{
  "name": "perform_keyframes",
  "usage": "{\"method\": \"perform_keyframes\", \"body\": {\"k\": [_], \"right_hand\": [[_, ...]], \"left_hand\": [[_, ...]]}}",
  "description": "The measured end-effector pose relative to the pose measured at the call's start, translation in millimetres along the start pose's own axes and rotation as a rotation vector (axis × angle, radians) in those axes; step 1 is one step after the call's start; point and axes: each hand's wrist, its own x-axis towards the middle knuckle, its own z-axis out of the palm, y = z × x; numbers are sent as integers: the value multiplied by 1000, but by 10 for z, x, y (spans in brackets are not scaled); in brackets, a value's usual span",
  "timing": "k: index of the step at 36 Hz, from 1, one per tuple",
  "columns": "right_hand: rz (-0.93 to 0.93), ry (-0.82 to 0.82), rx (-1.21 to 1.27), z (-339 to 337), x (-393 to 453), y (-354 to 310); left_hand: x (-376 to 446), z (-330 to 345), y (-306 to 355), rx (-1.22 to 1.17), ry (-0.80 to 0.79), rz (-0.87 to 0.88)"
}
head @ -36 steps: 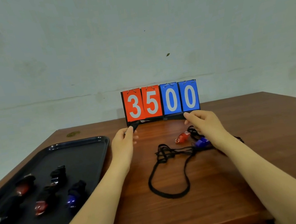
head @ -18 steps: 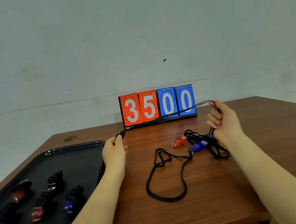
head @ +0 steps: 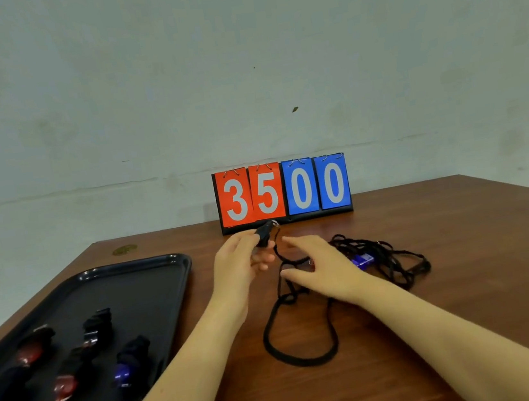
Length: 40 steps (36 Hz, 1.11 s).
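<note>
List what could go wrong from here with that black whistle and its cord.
1. The left hand pinches the black whistle, and its cord drops toward the tangle of cords beside the right hand. Pulling could snag there and drag the blue whistle along.
2. The black whistle seems to be held close in front of the scoreboard, so a sharp tug might knock it over.
</note>
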Motion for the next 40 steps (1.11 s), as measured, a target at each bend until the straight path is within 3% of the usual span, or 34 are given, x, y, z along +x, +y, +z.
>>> {"method": "perform_keyframes", "body": {"k": [8, 13, 16, 21, 26, 31, 36, 40], "right_hand": [[5, -61, 102, 24, 43, 16], [69, -45, 298, -27, 50, 2], [143, -49, 546, -55, 41, -7], [250, 57, 736, -121, 39, -26], [289, 196, 751, -202, 44, -26], [286, 231, 653, -196, 37, 7], [252, 226, 396, -137, 27, 32], [106, 135, 160, -80, 0, 83]], "left_hand": [[-16, 28, 52, -135, -14, -3], [37, 9, 23, -133, 62, -24], [95, -34, -7, -83, 139, -42], [115, -85, -30, 11, 124, -85], [95, -61, -74, 130, 17, -189], [53, -36, -101, 262, -9, -177], [70, -60, -114, 99, 9, -220], [64, -35, -113, -52, 22, -284]]}}
